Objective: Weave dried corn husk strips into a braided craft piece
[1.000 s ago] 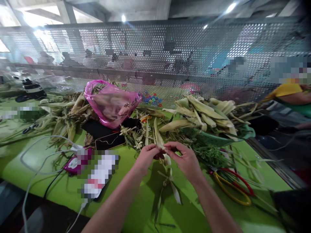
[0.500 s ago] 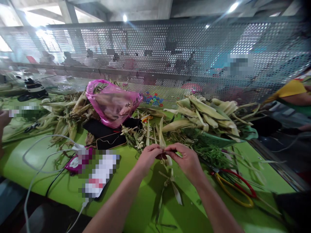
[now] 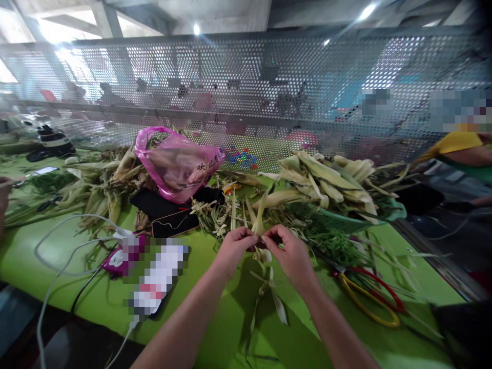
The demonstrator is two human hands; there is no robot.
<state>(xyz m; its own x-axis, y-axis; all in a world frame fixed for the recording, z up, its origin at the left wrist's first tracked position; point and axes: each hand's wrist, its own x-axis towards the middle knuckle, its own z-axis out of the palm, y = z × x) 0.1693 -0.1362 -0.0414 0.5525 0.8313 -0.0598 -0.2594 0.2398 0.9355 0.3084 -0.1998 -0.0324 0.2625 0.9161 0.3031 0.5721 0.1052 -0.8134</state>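
Between left grip (image 3: 236,249) and right grip (image 3: 287,252), husk (image 3: 260,217)

Pale yellow husk (image 3: 260,219), lime-green table (image 3: 223,335), pink bag (image 3: 165,166) with black lettering (image 3: 201,167), red-and-yellow scissor handles (image 3: 400,306)

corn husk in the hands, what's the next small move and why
Perhaps pinch the corn husk with the left hand and ease its tip down with the right hand: both hands are at its base, while the tip sticks up free.

Perforated screen (image 3: 238,77), green table (image 3: 111,302), ceiling light (image 3: 368,11)
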